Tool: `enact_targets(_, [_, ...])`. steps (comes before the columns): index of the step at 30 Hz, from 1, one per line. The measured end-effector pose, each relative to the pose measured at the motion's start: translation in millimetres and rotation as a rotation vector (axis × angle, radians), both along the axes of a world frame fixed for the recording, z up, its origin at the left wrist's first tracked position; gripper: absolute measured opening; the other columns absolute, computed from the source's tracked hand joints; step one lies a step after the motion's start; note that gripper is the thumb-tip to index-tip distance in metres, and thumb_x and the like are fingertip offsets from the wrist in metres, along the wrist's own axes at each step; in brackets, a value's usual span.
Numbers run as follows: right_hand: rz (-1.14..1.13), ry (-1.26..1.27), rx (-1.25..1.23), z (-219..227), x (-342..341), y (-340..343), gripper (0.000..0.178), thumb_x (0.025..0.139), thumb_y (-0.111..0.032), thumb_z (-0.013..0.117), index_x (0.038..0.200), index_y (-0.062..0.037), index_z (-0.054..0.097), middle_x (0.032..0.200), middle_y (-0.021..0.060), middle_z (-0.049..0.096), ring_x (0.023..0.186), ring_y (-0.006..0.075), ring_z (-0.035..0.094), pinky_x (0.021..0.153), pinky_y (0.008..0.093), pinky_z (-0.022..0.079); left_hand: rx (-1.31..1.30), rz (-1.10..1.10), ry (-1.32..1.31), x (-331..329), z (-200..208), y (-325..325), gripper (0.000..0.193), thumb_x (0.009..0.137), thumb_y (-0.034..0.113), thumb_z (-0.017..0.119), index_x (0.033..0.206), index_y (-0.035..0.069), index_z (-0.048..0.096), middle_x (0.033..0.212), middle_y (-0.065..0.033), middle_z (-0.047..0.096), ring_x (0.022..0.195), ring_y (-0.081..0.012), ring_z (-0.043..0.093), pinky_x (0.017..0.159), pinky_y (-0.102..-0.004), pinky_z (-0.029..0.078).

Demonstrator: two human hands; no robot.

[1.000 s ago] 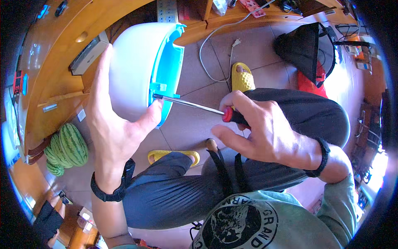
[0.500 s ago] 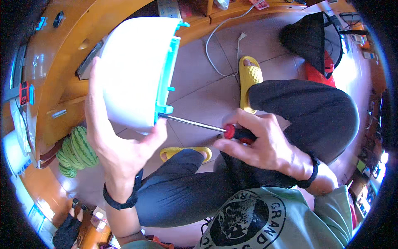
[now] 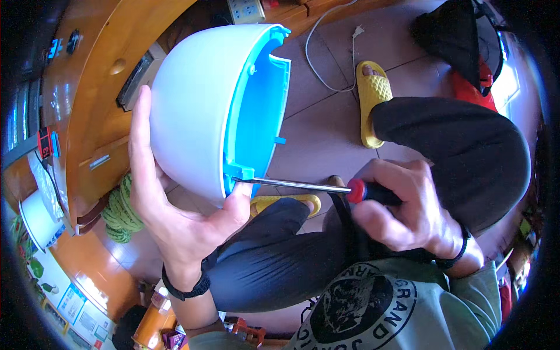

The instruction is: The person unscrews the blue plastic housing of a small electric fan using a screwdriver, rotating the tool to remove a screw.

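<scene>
A rounded white plastic shell (image 3: 186,116) with a bright blue inner part (image 3: 262,111) hangs tilted at left centre, its open side facing right. My left hand (image 3: 186,230) is wrapped around its lower end, the fingers along the white outside and the thumb by the blue rim. In my right hand (image 3: 411,210) is a screwdriver (image 3: 303,185) with a red and black handle, held almost level. Its tip meets the blue rim at the lower corner, close to my left thumb. The exact contact is partly hidden by a blue tab.
A wooden cabinet (image 3: 93,111) runs along the left, with a power strip (image 3: 245,10) at the top. On the tiled floor lie a white cable with a plug (image 3: 357,30) and green striped melons (image 3: 121,213). Yellow slippers (image 3: 373,96) are on my feet. A black bag (image 3: 446,41) stands upper right.
The shell has turned, so more of its blue inside shows. It, both hands and the screwdriver sit farther right in the picture, and the whole view has shifted too.
</scene>
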State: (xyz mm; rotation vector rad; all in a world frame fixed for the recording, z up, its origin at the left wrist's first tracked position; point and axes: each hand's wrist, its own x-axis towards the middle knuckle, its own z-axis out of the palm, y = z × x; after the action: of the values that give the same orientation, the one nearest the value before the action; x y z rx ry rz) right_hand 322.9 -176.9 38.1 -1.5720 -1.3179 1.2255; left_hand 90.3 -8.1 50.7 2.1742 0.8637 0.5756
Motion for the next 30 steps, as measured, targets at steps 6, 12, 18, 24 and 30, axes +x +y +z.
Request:
enact_targets(6, [-0.022, 0.039, 0.051, -3, -1, -1, 0.019, 0.087, -0.017, 0.062, 0.084, 0.0017, 0.063, 0.069, 0.0179, 0.057, 0.062, 0.0366, 0.061, 0.059, 0.0429, 0.048, -0.082, 0.056, -0.007, -2, 3, -2, 0.106, 0.067, 0.018, 0.078, 0.155, -0.005, 0.023, 0.148, -0.0222, 0.042, 0.131, -0.0298, 0.05, 0.11, -0.0397, 0.042])
enact_targets(12, [-0.043, -0.052, 0.122, -2, -6, -4, 0.017, 0.085, -0.015, 0.065, 0.09, 0.0006, 0.067, 0.071, 0.0163, 0.058, 0.061, 0.035, 0.061, 0.057, 0.0422, 0.048, 0.121, 0.03, 0.116, -9, 5, 3, 0.105, 0.068, 0.02, 0.078, 0.156, -0.003, 0.025, 0.148, -0.0215, 0.042, 0.131, -0.031, 0.051, 0.108, -0.0408, 0.043])
enact_targets(18, [-0.1, -0.319, 0.287, -3, -15, -11, 0.027, 0.079, -0.016, 0.079, 0.101, -0.0028, 0.07, 0.076, 0.01, 0.056, 0.061, 0.0289, 0.06, 0.054, 0.0395, 0.048, 0.25, 0.074, 0.134, -12, -2, 1, 0.1, 0.065, 0.03, 0.08, 0.15, -0.005, 0.038, 0.145, -0.0255, 0.05, 0.13, -0.0372, 0.054, 0.106, -0.0443, 0.046])
enact_targets(24, [-0.231, -0.248, 0.193, -1, -31, -20, 0.024, 0.081, -0.022, 0.076, 0.094, -0.0032, 0.069, 0.077, 0.0119, 0.053, 0.06, 0.0321, 0.061, 0.054, 0.042, 0.051, 0.296, 0.041, 0.25, -11, 5, -4, 0.098, 0.072, 0.019, 0.081, 0.156, 0.005, 0.032, 0.15, -0.0186, 0.045, 0.129, -0.032, 0.054, 0.104, -0.0426, 0.048])
enact_targets(30, [-0.259, -0.2, 0.141, -17, -57, -31, 0.022, 0.084, -0.018, 0.072, 0.087, -0.004, 0.056, 0.082, 0.0155, 0.049, 0.066, 0.0382, 0.06, 0.06, 0.0462, 0.052, 0.32, 0.044, 0.29, -18, -8, -6, 0.095, 0.074, 0.019, 0.081, 0.155, 0.004, 0.034, 0.152, -0.0207, 0.043, 0.13, -0.0334, 0.054, 0.105, -0.0442, 0.047])
